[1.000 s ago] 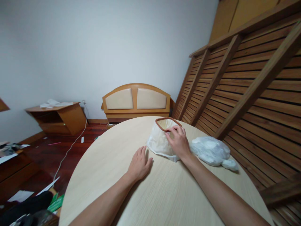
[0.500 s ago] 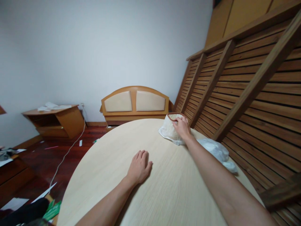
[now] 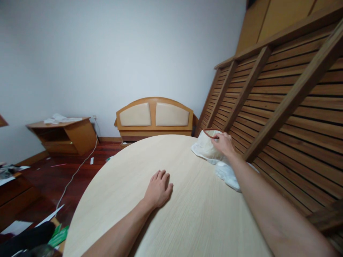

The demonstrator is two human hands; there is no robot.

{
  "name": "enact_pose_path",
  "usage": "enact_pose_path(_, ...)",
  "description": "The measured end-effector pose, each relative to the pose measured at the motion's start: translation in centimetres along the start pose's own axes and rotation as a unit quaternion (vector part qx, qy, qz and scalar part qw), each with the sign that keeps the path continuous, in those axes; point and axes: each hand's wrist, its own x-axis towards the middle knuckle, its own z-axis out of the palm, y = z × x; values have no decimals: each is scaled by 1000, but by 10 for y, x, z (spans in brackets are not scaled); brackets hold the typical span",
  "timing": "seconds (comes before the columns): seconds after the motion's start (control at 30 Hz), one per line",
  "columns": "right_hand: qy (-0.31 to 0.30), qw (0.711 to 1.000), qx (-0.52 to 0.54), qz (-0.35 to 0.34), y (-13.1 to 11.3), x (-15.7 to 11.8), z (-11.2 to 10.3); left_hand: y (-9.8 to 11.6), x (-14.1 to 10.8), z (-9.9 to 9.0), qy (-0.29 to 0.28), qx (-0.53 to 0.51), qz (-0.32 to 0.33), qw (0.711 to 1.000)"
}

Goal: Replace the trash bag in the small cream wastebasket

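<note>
Flat on the round pale wooden table lies my left hand, fingers spread and holding nothing. My right hand is at the table's far right edge, its fingers pinching the brown rim of a whitish cloth-like container. This container stands with its open top upward, and a white skirt of material spreads around its base. A crumpled white plastic bag lies just in front of it, partly hidden behind my right forearm.
Wooden slatted panels lean along the right side, close to the table. Beyond the table stands a headboard. A low cabinet is at the left, with a white cable on the dark red floor. Papers lie at lower left.
My right hand and the whitish container have moved to the right along the table edge. More of the plastic bag is now behind my forearm. My left hand has stayed in place.
</note>
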Motion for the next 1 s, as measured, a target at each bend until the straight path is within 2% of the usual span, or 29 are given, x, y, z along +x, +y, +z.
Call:
enact_pose_path(0.17, -4, 1000, 1, 3, 2, -5, -6, 1, -1, -1, -1, 1, 0, 1000)
enact_pose_path(0.33, -5, 1000, 10, 10, -8, -11, -21, 2, -1, -2, -2, 6, 1, 1000)
enact_pose_path(0.47, 15, 1000, 16, 15, -32, -32, -34, 2, 0, -2, -5, 7, 2, 1000)
enact_pose_path(0.57, 0, 1000, 25, 3, -62, -68, -35, 2, -1, -3, -14, 12, 7, 1000)
enact_pose_path(0.73, -125, 989, 53, -59, -111, -154, -31, 4, -3, -6, -41, 35, 32, 998)
enact_pose_path(0.8, -266, 959, 69, -70, -121, -182, -35, 5, -4, -8, -49, 37, 50, 997)
enact_pose_path(0.87, -367, 924, 80, -75, -123, -198, -42, 6, -5, -10, -59, 31, 71, 995)
enact_pose_path(0.93, -405, 907, 88, -78, -122, -202, -49, 7, -6, -12, -71, 24, 84, 994)
enact_pose_path(1.0, -418, 900, 93, -82, -120, -200, -55, 7, -6, -13, -77, 20, 82, 993)
